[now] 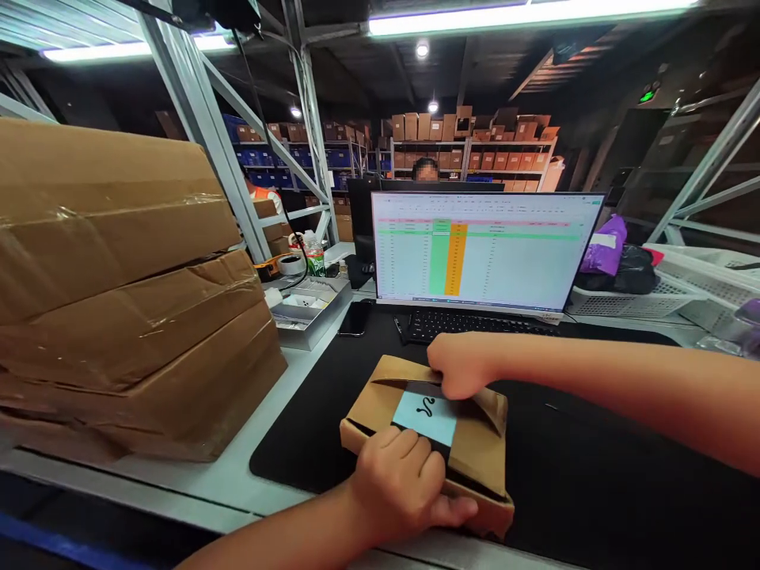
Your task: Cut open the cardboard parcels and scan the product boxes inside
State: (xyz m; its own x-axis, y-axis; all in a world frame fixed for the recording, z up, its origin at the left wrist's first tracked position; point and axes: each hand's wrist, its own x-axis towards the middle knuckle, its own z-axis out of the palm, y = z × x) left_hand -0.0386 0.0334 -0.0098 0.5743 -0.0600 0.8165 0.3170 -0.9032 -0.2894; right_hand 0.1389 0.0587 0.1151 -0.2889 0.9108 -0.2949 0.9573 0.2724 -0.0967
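Observation:
A small brown cardboard box (480, 463) lies on the black desk mat (297, 443), its top panel bent and gaping along the edges. On its top is a light blue label (424, 412) with a handwritten black mark, and a dark strip shows beside the label. My left hand (400, 479) is closed over the near edge of the box, fingers curled in and thumb along the front side. At the far edge my right hand (463, 364) is closed in a fist on the raised flap; its fingertips are hidden.
Large taped cartons (119, 317) are stacked at the left. Behind the box stand a keyboard (469, 324) and a monitor (484, 253) with a spreadsheet. A phone (355, 319) and a grey tray (312, 313) lie left of them. White baskets (641, 297) with bags stand right. A person sits beyond the monitor.

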